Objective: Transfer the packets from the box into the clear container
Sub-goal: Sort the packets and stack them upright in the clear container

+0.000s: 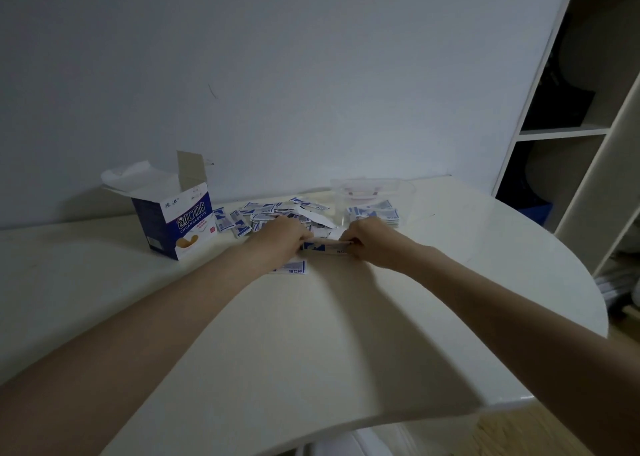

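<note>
Both hands pinch one small stack of blue-and-white paper packets (327,246): the left hand (282,237) closes on its left end, the right hand (369,244) on its right. Squaring the edges before lifting should keep it together. At 1 o'clock the clear plastic container (374,192) holds a stack; at 10 o'clock the opened blue-and-white cardboard box (176,223) stands. Loose packets (273,213) litter the cream rounded table (311,334) by a white wall (277,57).

Box (176,223) at table's (311,334) left, loose packets (277,213) beside it, clear container (374,199) to their right.
</note>
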The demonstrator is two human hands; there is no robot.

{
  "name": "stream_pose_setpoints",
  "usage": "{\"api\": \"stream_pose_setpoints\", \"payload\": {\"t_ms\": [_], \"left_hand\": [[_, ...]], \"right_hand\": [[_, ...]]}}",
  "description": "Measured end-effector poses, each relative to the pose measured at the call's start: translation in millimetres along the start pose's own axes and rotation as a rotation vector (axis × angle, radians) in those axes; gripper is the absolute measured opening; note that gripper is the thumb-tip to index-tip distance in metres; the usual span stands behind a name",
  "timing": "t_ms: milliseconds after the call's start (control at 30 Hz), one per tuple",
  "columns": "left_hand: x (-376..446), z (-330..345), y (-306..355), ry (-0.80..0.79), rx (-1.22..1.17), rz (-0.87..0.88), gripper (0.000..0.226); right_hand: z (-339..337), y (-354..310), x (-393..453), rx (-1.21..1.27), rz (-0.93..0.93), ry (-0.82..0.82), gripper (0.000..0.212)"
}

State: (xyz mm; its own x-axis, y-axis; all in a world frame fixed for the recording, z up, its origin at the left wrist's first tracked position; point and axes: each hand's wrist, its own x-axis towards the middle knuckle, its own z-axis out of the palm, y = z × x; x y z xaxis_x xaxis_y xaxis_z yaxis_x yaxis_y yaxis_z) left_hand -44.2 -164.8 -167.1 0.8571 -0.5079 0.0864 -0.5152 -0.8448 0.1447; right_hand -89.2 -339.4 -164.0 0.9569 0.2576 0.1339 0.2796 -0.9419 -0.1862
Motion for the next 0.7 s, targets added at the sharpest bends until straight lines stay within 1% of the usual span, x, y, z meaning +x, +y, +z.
{"api": "stream_pose_setpoints", "payload": {"t_ms": [67, 100, 200, 267, 333, 400, 500, 567, 633, 700], "left_hand": [[1, -11, 2, 0.061, -0.114, 0.016, 0.023], [1, -18, 3, 0.12, -0.235, 0.004, 0.022], [19, -43, 12, 0.293, -0.643, -0.119, 0.021], [41, -54, 23, 0.356, -0.788, -0.172, 0.017], [66, -61, 37, 0.381, -0.751, -0.213, 0.017], [86, -62, 49, 0.34, -0.601, -0.229, 0.017], [111, -59, 60, 0.219, -0.418, -0.247, 0.015], [124, -56, 66, 0.14, -0.309, -0.267, 0.02], [131, -52, 71, 0.086, -0.208, -0.27, 0.023], [136, -49, 76, 0.049, -0.115, -0.26, 0.019]], "right_hand": [[-12, 5, 2, 0.12, 0.046, 0.094, 0.02], [-19, 9, 4, 0.193, 0.076, 0.164, 0.017], [-48, 26, 15, 0.438, 0.186, 0.392, 0.016], [-65, 36, 25, 0.603, 0.284, 0.508, 0.015], [-77, 50, 38, 0.625, 0.385, 0.568, 0.01], [-81, 62, 50, 0.48, 0.454, 0.547, 0.007], [-77, 76, 64, 0.277, 0.514, 0.4, 0.015], [-72, 83, 73, 0.194, 0.542, 0.312, 0.019], [-68, 85, 78, 0.141, 0.545, 0.244, 0.021], [-64, 85, 82, 0.118, 0.538, 0.185, 0.021]]}}
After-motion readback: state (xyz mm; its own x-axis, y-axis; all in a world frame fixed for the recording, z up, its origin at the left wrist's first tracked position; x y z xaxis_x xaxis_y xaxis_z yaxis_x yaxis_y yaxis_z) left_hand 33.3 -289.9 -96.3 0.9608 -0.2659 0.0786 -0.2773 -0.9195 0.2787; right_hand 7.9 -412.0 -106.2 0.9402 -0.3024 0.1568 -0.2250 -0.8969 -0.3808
